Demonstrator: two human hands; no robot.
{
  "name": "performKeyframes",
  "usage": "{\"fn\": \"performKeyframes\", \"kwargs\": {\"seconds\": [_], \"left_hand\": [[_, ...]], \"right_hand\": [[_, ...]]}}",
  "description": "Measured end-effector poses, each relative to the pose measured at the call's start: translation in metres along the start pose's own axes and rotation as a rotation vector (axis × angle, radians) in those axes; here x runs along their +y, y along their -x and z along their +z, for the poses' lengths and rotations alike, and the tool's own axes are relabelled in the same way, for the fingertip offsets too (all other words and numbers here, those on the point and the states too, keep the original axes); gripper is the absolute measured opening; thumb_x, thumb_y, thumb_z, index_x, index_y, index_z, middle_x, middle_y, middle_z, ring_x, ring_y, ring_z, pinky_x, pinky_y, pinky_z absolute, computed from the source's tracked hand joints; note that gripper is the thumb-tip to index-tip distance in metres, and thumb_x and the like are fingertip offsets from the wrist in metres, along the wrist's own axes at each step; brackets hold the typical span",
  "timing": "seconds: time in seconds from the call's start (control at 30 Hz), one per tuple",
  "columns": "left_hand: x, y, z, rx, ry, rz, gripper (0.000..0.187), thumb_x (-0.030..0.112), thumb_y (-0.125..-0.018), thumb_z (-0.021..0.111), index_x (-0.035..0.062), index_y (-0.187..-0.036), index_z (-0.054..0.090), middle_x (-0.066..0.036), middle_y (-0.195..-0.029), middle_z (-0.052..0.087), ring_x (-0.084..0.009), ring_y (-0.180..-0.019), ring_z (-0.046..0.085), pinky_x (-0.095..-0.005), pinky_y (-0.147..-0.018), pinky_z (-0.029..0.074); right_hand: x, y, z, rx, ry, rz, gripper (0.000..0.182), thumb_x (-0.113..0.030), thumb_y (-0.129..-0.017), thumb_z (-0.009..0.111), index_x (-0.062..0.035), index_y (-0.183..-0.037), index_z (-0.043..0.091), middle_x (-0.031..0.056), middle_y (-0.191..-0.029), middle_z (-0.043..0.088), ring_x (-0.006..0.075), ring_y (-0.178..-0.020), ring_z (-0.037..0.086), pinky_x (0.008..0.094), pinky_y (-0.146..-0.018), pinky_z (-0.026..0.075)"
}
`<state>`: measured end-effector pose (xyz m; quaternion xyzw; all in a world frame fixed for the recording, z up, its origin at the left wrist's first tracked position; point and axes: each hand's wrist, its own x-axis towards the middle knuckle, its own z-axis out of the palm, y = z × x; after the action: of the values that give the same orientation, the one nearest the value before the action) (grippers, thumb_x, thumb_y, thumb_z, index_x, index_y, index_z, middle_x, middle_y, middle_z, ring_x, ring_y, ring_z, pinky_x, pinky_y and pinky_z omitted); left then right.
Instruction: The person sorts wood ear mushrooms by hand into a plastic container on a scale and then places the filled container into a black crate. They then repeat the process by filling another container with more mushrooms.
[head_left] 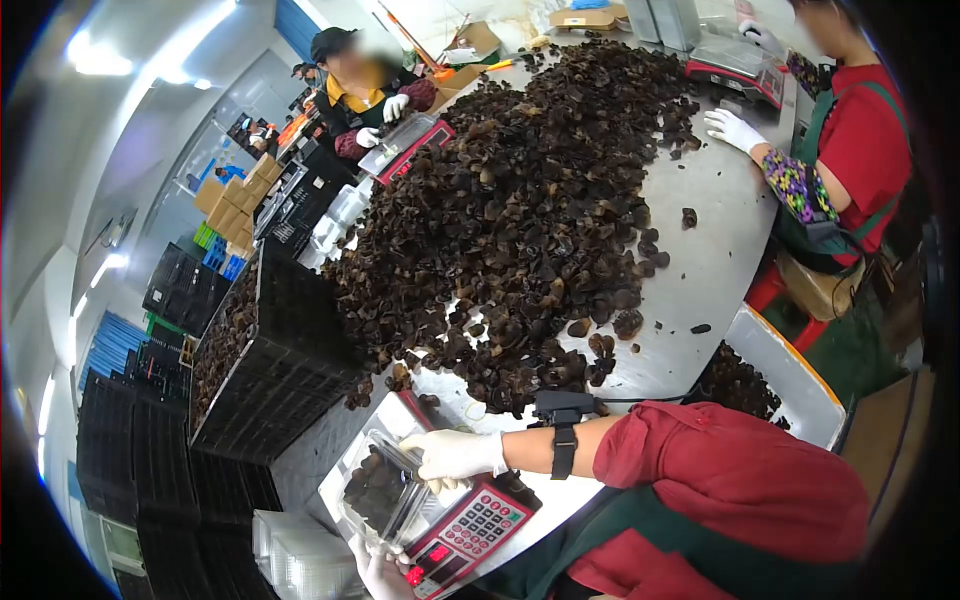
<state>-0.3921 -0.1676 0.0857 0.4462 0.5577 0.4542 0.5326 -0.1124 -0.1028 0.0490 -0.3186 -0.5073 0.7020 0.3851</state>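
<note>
A clear plastic clamshell box point(408, 510) holds dark wood ear mushrooms point(375, 490) and sits on the white plate of a red-edged digital scale point(480, 525). My right hand point(455, 456), in a white glove, has its fingers closed on the box's raised lid edge. At the box's near corner is my left hand point(382, 568), also gloved, its fingers gripping the rim. The scale's keypad and lit red display face me. A large heap of loose wood ear mushrooms point(520, 210) spreads over the metal table just beyond.
Nested clear boxes point(300, 555) stand beside the scale, near a black crate point(290, 360) of mushrooms. A white bin point(800, 370) holds more at right. Two co-workers in white gloves stand at other scales point(740, 75) around the metal table point(690, 250).
</note>
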Motion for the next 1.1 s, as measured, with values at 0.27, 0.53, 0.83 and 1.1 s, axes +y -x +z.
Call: {"fn": "performKeyframes", "kwargs": {"seconds": [0.27,0.53,0.83,1.1], "left_hand": [[0.007,0.033,0.043,-0.005,0.072,0.124,0.076,0.012,-0.090,0.063,0.0149,-0.155,0.025,-0.001,-0.084,0.053,-0.0119,-0.061,0.051,-0.0224,-0.048,0.039],[-0.015,0.066,0.047,0.047,0.152,0.062,0.075,0.013,-0.090,0.063,0.0135,-0.155,0.025,-0.004,-0.087,0.054,-0.0124,-0.063,0.052,-0.0239,-0.050,0.041],[-0.028,0.104,0.030,0.097,0.169,0.080,0.070,0.005,-0.090,0.060,-0.0013,-0.152,0.028,-0.006,-0.076,0.054,-0.0162,-0.071,0.055,-0.0297,-0.074,0.048],[-0.010,0.185,-0.016,0.056,0.701,0.259,0.090,0.041,-0.084,0.073,0.0061,-0.154,0.029,-0.008,-0.145,0.043,-0.0198,-0.121,0.050,-0.0377,-0.094,0.050]], "right_hand": [[-0.007,0.015,-0.004,0.035,-0.008,-0.023,0.063,-0.002,-0.090,0.050,-0.0038,-0.150,0.032,0.0090,-0.071,0.067,0.0142,-0.057,0.065,0.0254,-0.046,0.049],[-0.010,0.043,-0.010,-0.065,-0.042,-0.146,0.060,-0.001,-0.089,0.051,0.0025,-0.148,0.036,0.0070,-0.070,0.067,0.0103,-0.056,0.062,0.0230,-0.049,0.048],[-0.040,0.061,0.029,-0.142,0.215,-0.091,0.057,-0.008,-0.092,0.056,0.0003,-0.146,0.040,0.0028,-0.078,0.064,0.0071,-0.064,0.059,0.0237,-0.055,0.049],[-0.055,0.046,0.074,-0.346,-0.168,0.072,0.075,-0.012,-0.081,0.068,0.0128,-0.144,0.035,0.0086,-0.069,0.066,0.0093,-0.047,0.057,0.0164,-0.041,0.038]]}}
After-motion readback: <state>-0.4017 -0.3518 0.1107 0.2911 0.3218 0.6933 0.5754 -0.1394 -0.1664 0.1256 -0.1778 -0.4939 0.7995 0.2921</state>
